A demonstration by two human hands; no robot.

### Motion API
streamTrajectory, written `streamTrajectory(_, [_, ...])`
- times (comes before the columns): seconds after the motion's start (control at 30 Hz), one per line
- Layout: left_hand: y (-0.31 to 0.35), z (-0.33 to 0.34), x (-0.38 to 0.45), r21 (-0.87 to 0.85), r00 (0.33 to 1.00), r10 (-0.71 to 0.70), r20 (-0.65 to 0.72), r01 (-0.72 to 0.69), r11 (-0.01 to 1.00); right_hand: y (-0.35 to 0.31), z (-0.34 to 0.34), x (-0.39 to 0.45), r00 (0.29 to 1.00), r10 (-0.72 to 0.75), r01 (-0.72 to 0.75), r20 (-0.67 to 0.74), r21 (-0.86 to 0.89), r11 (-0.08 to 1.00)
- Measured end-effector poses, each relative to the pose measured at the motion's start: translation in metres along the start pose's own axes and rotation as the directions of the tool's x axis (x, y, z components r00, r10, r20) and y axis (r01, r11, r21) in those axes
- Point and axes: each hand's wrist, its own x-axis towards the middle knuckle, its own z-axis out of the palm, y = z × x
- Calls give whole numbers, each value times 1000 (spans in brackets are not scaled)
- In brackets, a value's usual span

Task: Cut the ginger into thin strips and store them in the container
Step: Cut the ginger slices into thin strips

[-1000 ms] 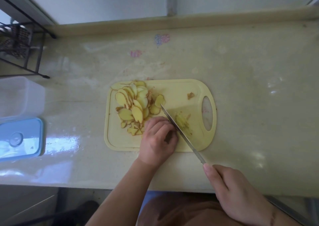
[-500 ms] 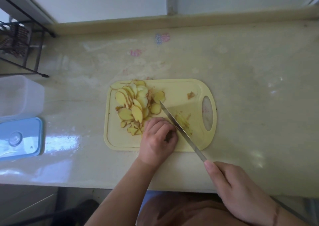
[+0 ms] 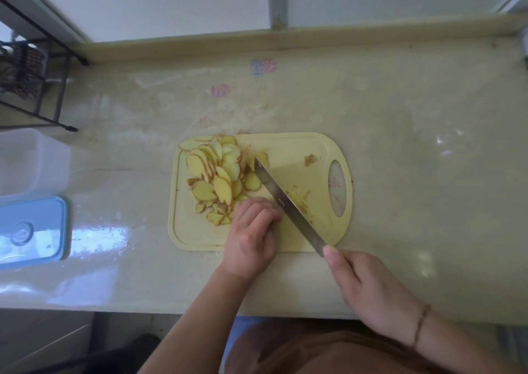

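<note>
A left hand (image 3: pixel 253 235) pins ginger slices (image 3: pixel 217 173) on a yellow cutting board (image 3: pixel 297 147) as the right hand (image 3: pixel 368 288) grips a knife (image 3: pixel 288 206); few strips (image 3: pixel 300 199) cut, most slices uncut, container (image 3: pixel 31 162) apparently unfilled

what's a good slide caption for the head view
Right hand slices ginger with a knife on a yellow cutting board while the left hand steadies it.

Head view, steeply down over countertop (image 3: pixel 400 173)

left grip (image 3: pixel 253 232) curled; right grip (image 3: pixel 368 290) clenched.
</note>
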Motion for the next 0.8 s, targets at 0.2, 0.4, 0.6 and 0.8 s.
streamTrajectory(0.2, [3, -4, 5, -172, 949, -261, -179, 231, 958, 17, -38, -13, 993, -21, 26, 118, -40, 999])
streamTrajectory(0.4, [1, -6, 3, -246, 923, -356, -145, 314, 917, 27, -63, -5, 971, 6, 40, 239, -186, 982])
streamTrajectory(0.6, [1, -7, 5, -225, 937, -328, -117, 296, 928, 23, -82, 15, 939, 114, -62, 324, -167, 984])
streamTrajectory(0.8, [1, -6, 6, -181, 949, -305, -87, 286, 941, 18, -105, 41, 894, 221, -176, 390, -148, 973])
